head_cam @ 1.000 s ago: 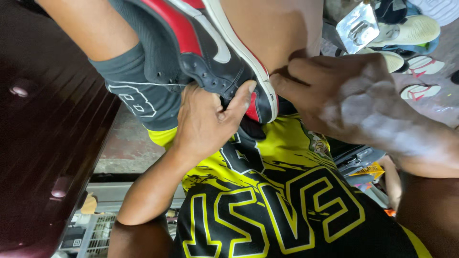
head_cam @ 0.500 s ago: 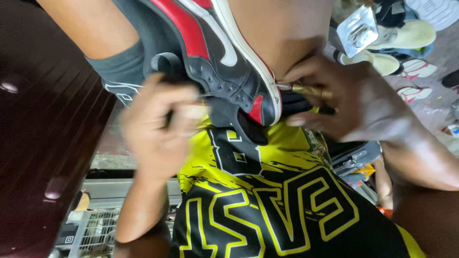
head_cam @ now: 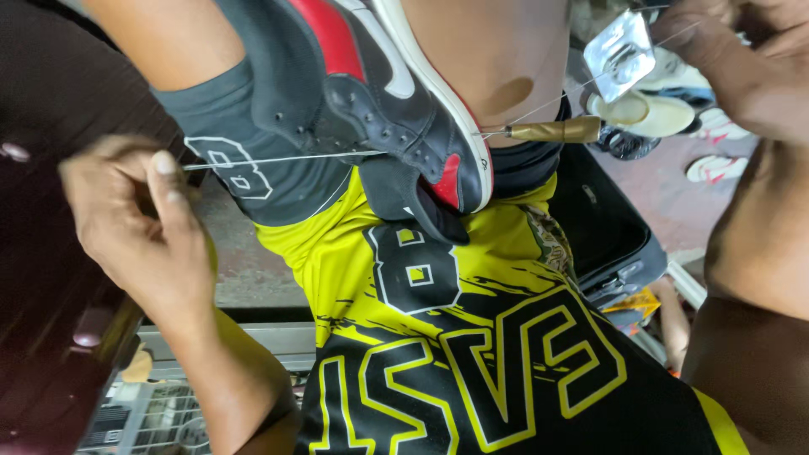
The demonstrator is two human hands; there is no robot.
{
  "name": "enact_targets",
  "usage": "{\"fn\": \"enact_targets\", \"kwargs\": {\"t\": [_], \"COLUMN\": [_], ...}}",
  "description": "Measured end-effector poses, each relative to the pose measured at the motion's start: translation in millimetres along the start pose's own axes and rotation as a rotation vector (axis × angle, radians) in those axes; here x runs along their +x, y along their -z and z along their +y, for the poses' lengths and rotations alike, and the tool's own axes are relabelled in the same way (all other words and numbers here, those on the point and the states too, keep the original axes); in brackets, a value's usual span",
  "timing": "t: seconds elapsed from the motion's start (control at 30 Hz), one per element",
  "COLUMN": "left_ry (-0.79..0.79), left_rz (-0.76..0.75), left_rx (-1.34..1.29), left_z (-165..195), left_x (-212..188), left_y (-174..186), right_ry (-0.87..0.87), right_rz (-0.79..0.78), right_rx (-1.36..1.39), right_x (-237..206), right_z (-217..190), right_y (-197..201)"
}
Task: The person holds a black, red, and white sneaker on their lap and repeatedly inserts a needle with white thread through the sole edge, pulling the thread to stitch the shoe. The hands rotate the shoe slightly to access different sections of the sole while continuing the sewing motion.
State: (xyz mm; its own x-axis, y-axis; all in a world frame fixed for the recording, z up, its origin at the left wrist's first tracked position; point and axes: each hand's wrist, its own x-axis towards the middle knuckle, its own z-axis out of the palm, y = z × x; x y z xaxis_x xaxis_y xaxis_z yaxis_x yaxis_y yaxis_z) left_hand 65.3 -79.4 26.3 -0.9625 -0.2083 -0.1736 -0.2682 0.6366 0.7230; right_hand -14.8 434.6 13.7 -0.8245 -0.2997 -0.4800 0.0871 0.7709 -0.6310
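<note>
Left hand point(head_cam: 139, 227): fingers pinching the taut thread point(head_cam: 278, 158), drawn out left of the shoe.
Right hand point(head_cam: 742, 50): closed on the thread's other end, upper right.
Shoe point(head_cam: 379, 101): black, red and white, wedged against the lap, an awl point(head_cam: 552, 130) stuck in its sole edge.
Risk: too hard a pull could likely snap the thread or tear the stitch hole.

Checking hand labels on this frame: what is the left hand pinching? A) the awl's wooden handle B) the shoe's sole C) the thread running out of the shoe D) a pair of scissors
C: the left hand pinches the thin thread that runs taut into the side of the black and red shoe, while the awl with its wooden handle sticks out of the sole side, untouched.
</note>
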Motion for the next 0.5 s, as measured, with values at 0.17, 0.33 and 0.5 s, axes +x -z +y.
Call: {"fn": "enact_targets", "kwargs": {"t": [0.17,0.33,0.5], "left_ry": [-0.299,-0.427,-0.504], "left_rz": [0.033,-0.108,-0.093], "left_rx": [0.113,0.23,0.331], "left_z": [5,5,-1], "left_x": [-4,-13,-21], "left_y": [-10,-32,-41], "right_ry": [0.03,0.294,0.49], "right_rz": [-0.071,0.165,0.088], "right_rx": [-0.261,-0.138,-0.273], "right_x": [12,3,22], "right_z": [-35,-119,-176], "right_y": [11,1,-23]}}
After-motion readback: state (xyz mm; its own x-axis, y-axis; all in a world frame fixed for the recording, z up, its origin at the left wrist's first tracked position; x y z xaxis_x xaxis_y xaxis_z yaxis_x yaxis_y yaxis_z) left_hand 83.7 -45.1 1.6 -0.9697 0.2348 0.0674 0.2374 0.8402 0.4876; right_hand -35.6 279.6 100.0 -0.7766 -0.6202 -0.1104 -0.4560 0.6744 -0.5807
